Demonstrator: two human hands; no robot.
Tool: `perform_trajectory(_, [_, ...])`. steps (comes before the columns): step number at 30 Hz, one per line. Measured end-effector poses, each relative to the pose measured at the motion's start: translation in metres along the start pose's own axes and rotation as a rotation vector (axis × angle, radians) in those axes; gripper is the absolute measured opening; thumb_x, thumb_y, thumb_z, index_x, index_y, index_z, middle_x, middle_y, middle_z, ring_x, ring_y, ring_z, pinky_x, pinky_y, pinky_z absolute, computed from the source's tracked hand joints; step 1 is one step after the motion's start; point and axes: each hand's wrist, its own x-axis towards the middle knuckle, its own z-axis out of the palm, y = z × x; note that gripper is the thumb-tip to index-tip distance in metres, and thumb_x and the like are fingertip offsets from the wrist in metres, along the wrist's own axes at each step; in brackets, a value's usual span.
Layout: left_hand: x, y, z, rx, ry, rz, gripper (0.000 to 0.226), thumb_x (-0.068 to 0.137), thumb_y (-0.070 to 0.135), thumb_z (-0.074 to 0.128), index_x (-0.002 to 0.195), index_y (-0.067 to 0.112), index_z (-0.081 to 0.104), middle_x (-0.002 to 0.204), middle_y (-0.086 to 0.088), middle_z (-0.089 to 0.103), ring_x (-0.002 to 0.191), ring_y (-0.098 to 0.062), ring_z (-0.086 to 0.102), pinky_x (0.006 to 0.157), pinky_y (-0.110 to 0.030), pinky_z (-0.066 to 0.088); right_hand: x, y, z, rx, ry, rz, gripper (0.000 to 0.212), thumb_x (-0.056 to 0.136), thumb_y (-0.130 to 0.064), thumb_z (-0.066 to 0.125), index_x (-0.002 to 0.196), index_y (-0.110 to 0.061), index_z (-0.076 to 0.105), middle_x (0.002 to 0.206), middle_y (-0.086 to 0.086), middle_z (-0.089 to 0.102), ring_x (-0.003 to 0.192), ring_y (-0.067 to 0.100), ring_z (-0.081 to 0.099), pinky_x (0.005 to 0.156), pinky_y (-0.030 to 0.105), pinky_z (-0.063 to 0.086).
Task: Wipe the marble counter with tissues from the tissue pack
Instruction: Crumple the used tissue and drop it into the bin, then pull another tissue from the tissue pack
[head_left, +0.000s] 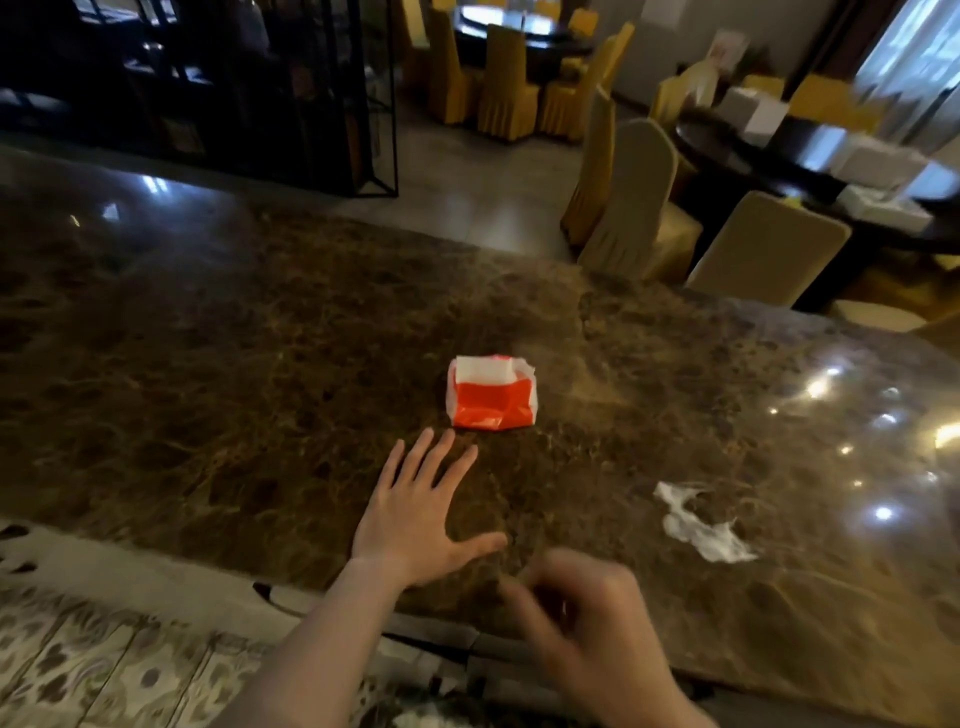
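A red and white tissue pack (491, 393) lies on the brown marble counter (234, 374), its top open with white tissue showing. My left hand (418, 514) hovers flat just short of the pack, fingers spread, holding nothing. My right hand (582, 618) is blurred near the counter's front edge, fingers curled inward; I cannot see anything in it. A white smear or crumpled tissue (698, 525) lies on the counter to the right of both hands.
The counter's front edge (415, 631) runs under my forearms, with patterned floor tiles below. Beyond the far edge stand covered chairs (636, 202), a dark round table (810, 156) with white boxes, and a black metal shelf (291, 93).
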Motion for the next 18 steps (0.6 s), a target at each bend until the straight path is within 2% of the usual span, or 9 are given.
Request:
perform_trajectory(2, [-0.001,0.001,0.0,-0.01,-0.005,-0.007,0.111,0.072,0.104,0.014,0.161,0.039,-0.002,0.172,0.004,-0.01,0.154,-0.019,-0.022,0.127,-0.053,-0.004,0.04,0.003,-0.017,-0.05,0.118,-0.041,0.009,0.088,-0.031,0.074,0.08,-0.03,0.07,0.071,-0.018,0.064,0.065,0.004,0.063,0.057,0.022,0.05])
perform_trajectory(4, [-0.001,0.002,-0.001,-0.015,-0.004,-0.024,0.108,0.074,0.103,0.02,0.16,0.041,-0.002,0.172,0.005,-0.011,0.154,-0.018,-0.023,0.127,-0.052,-0.005,0.083,0.01,-0.027,-0.136,0.175,-0.046,0.004,0.09,-0.033,0.072,0.087,-0.031,0.07,0.079,-0.018,0.063,0.07,0.002,0.062,0.06,0.023,0.051])
perform_trajectory(7, [0.001,0.004,-0.006,-0.022,-0.058,-0.035,0.109,0.073,0.103,0.021,0.16,0.042,-0.005,0.17,0.007,-0.017,0.152,-0.017,-0.028,0.127,-0.052,-0.008,0.144,0.023,-0.029,-0.273,0.221,-0.03,0.01,0.09,-0.035,0.071,0.097,-0.028,0.069,0.091,-0.015,0.062,0.079,0.004,0.06,0.066,0.028,0.052])
perform_trajectory(10, [0.004,0.003,-0.011,-0.047,-0.094,-0.04,0.111,0.071,0.104,0.022,0.158,0.044,-0.009,0.169,0.01,-0.021,0.15,-0.016,-0.031,0.126,-0.051,-0.012,0.188,0.029,-0.023,-0.349,0.205,0.05,0.021,0.091,-0.035,0.072,0.11,-0.027,0.07,0.107,-0.008,0.064,0.096,0.013,0.063,0.074,0.029,0.053])
perform_trajectory(15, [0.007,0.001,-0.015,-0.078,-0.13,-0.028,0.112,0.071,0.103,0.03,0.156,0.045,-0.014,0.166,0.013,-0.029,0.148,-0.015,-0.035,0.122,-0.05,-0.018,0.226,0.038,-0.004,-0.449,0.122,0.107,0.045,0.092,-0.039,0.071,0.135,-0.03,0.06,0.131,-0.003,0.056,0.122,0.019,0.05,0.094,0.037,0.052])
perform_trajectory(18, [0.009,0.001,-0.017,-0.078,-0.14,-0.015,0.113,0.07,0.103,0.03,0.156,0.045,-0.015,0.166,0.012,-0.028,0.148,-0.015,-0.034,0.124,-0.05,-0.016,0.237,0.041,-0.001,-0.484,0.062,0.119,0.039,0.093,-0.04,0.069,0.131,-0.032,0.064,0.132,-0.002,0.056,0.122,0.021,0.049,0.096,0.039,0.048])
